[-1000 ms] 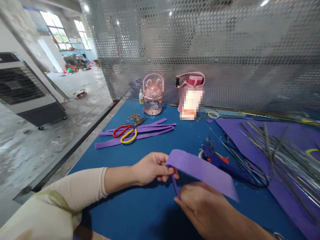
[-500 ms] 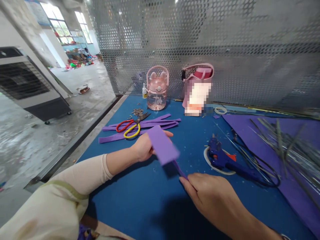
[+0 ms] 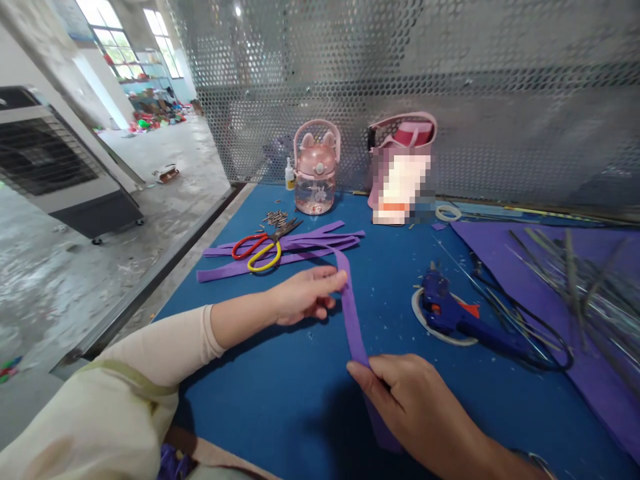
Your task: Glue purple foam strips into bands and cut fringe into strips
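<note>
A long purple foam strip (image 3: 351,320) runs between my two hands above the blue table (image 3: 280,400). My left hand (image 3: 305,297) pinches its far end with thumb and fingers. My right hand (image 3: 407,407) grips the near part, and the strip passes under that palm toward me. Behind my left hand lie several more purple strips (image 3: 305,245) with red and yellow scissors (image 3: 260,249) on top of them.
A blue glue gun (image 3: 457,319) with a black cord lies to the right, next to a purple foam sheet (image 3: 560,300) covered with thin metal wires. A pink bottle (image 3: 315,168), a pink bag (image 3: 403,157) and a small glue bottle (image 3: 289,177) stand by the perforated metal wall.
The strip, first held folded with a wide flap, is now stretched out straight between my hands. My left hand moved away from my right hand toward the pile of strips.
</note>
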`<state>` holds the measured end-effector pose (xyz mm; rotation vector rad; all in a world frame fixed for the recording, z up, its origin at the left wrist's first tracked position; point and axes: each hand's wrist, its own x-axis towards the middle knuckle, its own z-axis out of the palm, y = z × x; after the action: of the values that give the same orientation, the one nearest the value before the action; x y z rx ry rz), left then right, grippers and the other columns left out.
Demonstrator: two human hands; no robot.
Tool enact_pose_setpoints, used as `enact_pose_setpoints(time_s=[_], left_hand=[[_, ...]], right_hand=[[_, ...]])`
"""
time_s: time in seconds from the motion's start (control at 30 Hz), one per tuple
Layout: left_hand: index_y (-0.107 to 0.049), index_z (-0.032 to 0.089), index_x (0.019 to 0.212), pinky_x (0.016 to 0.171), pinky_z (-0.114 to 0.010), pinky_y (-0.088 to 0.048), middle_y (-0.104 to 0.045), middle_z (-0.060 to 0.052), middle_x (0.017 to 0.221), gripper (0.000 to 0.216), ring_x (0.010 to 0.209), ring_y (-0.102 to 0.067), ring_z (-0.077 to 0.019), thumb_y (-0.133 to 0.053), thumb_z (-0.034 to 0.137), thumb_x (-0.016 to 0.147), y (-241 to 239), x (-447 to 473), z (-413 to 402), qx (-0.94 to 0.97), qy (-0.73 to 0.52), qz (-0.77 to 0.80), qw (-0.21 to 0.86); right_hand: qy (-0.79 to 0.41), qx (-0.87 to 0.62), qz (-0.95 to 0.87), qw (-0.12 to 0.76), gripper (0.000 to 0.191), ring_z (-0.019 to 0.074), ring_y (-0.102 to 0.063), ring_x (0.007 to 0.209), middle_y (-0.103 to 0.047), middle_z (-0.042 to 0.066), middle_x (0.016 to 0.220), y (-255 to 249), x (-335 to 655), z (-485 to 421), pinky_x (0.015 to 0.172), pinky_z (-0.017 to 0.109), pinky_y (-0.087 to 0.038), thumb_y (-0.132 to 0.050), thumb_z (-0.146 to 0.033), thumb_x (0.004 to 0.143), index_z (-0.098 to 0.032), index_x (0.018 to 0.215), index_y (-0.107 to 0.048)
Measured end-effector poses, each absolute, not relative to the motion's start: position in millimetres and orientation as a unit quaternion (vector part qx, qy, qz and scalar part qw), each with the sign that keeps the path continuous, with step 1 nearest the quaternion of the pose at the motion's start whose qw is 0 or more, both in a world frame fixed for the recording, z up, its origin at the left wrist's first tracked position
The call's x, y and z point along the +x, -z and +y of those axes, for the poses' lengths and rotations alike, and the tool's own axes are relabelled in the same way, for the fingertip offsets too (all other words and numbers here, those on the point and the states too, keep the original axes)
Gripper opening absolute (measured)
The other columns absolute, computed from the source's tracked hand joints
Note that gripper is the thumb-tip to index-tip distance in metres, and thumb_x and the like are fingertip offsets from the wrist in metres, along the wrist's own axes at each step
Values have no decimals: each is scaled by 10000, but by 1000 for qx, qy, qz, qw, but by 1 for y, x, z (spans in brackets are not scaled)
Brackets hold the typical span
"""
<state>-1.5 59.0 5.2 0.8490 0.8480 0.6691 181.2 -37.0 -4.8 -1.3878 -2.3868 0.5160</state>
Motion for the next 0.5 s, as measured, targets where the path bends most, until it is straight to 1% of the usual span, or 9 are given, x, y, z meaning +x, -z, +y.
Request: enact_pose_setpoints(time_s=[0.07, 0.1, 0.2, 0.3, 0.33, 0.37, 0.4, 0.43, 0.5], left_hand=[[-561, 146, 883, 459, -156, -314, -530, 30, 700, 432, 533, -437, -42, -780, 453, 671, -2, 4, 48, 453, -252, 389, 762], [-563, 141, 864, 478, -163, -326, -502, 45, 646, 401, 527, -429, -43, -774, 428, 682, 0, 6, 44, 474, -247, 389, 751], [-547, 133, 813, 541, -175, -377, -484, 56, 595, 246, 515, -449, -42, -675, 342, 786, 1, 9, 38, 465, -286, 412, 730], [-537, 145, 929, 514, -178, -386, -504, 51, 614, 138, 494, -492, -55, -560, 257, 851, -2, 4, 37, 409, -276, 443, 748], [-528, 155, 995, 487, -173, -370, -502, 55, 611, 163, 477, -490, -57, -544, 237, 856, -4, 1, 37, 405, -265, 452, 749], [-509, 166, 1062, 461, -168, -350, -497, 61, 606, 212, 459, -477, -57, -537, 225, 860, -5, -3, 37, 407, -256, 462, 745], [-485, 177, 1119, 438, -161, -327, -495, 65, 606, 262, 443, -457, -53, -533, 220, 865, -7, -5, 37, 412, -249, 471, 739], [-459, 187, 1158, 419, -154, -303, -492, 68, 609, 296, 431, -437, -48, -528, 225, 873, -8, -8, 37, 414, -244, 481, 733], [-431, 207, 1156, 390, -141, -252, -471, 78, 613, 278, 406, -392, -37, -508, 272, 897, -9, -10, 37, 403, -233, 493, 735]], right_hand=[[-207, -503, -820, 179, 556, 90, -359, 400, -457, -32, 421, 6, 177, -35, 458, 266, -222, -306, -485, 975, -203, 496, -329], [-215, -501, -820, 177, 552, 90, -353, 404, -450, -32, 424, 5, 176, -34, 454, 262, -226, -302, -491, 974, -205, 503, -321], [-209, -452, -851, 165, 519, 92, -398, 422, -466, -34, 453, -7, 183, -29, 458, 251, -257, -323, -467, 975, -206, 528, -372], [-115, -450, -866, 187, 438, 110, -514, 490, -552, -19, 532, -29, 216, -16, 498, 246, -343, -370, -416, 960, -217, 587, -483], [-58, -482, -852, 193, 373, 130, -568, 543, -609, -3, 601, -36, 232, -9, 538, 258, -391, -406, -407, 937, -225, 641, -541], [-2, -521, -833, 187, 278, 165, -621, 629, -668, 19, 712, -41, 250, -2, 573, 283, -428, -436, -399, 900, -237, 750, -605], [34, -553, -816, 164, 223, 201, -653, 708, -700, 46, 823, -44, 269, 5, 591, 314, -455, -459, -375, 855, -240, 849, -636], [70, -576, -800, 153, 230, 233, -663, 748, -708, 75, 885, -45, 286, 12, 606, 350, -473, -471, -351, 800, -229, 892, -644], [69, -595, -794, 102, 310, 278, -673, 840, -715, 125, 962, -39, 314, 22, 692, 409, -501, -505, -326, 729, -194, 960, -665]])
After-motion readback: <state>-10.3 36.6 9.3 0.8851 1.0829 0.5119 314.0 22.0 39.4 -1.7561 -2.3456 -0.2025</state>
